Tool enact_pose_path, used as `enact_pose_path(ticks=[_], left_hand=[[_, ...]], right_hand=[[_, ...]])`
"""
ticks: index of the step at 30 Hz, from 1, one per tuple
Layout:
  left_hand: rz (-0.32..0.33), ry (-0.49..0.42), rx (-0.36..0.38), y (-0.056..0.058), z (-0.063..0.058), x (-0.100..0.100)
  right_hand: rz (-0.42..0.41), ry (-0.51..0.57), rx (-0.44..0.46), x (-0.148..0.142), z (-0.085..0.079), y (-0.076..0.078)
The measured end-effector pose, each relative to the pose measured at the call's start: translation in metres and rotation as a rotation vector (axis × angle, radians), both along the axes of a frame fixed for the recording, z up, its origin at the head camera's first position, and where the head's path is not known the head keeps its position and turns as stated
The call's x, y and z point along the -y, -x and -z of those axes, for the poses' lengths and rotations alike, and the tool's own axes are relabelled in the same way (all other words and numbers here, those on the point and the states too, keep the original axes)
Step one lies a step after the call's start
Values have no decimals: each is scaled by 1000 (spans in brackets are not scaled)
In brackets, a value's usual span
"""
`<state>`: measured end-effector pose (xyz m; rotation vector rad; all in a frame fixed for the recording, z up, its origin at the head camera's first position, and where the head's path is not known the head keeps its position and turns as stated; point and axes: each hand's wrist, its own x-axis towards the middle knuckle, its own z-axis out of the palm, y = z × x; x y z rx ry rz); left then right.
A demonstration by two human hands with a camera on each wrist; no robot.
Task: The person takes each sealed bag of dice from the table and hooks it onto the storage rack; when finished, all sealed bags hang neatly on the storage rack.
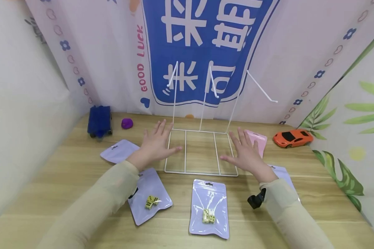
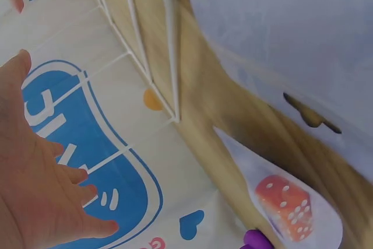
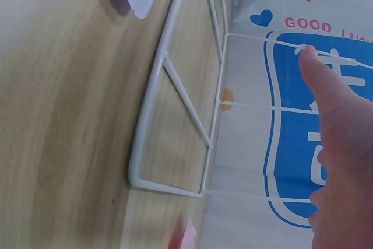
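Table (image 1: 74,166): wooden
Left hand (image 1: 154,143), right hand (image 1: 247,154): apart, fingers spread, holding nothing
Rack (image 1: 200,130): standing between them
Rack step: seemingly placement
Bag (image 1: 209,200): next move probably calls for pinching it

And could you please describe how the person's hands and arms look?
The left hand and right hand are ungloved. The left sleeve and right sleeve are long and pale beige. A black device shows by the right one, a sliver of black by the left.
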<state>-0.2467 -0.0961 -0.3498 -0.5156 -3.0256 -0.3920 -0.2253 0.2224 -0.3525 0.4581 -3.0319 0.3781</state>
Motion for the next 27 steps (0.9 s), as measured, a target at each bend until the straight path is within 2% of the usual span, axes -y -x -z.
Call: enact_pose_path(ticks=[7,12,15,17,20,22,24,27], left_hand=[[6,-25,-18,8,-5,1],[16,-91,-53,20,-10,0],[15,-179,-76,36,-14,-3],[8,-267,-60,51,-17,-6],[-16,-411,1,76,-23,-12],[-60,-481,54,90,-25,-16],[-110,-523,95,101,-26,-18],[-181,-538,111,112,-21,-19]], right_hand=[[17,25,-39,-1,-1,8],[6,146,-151,-7,-2,15],[-23,219,-209,-16,-3,17],[-21,250,-213,-24,-3,16],[22,259,-159,-37,-3,12],[65,245,-104,-43,-3,9],[105,234,-50,-49,-2,6],[145,226,0,-55,1,7]])
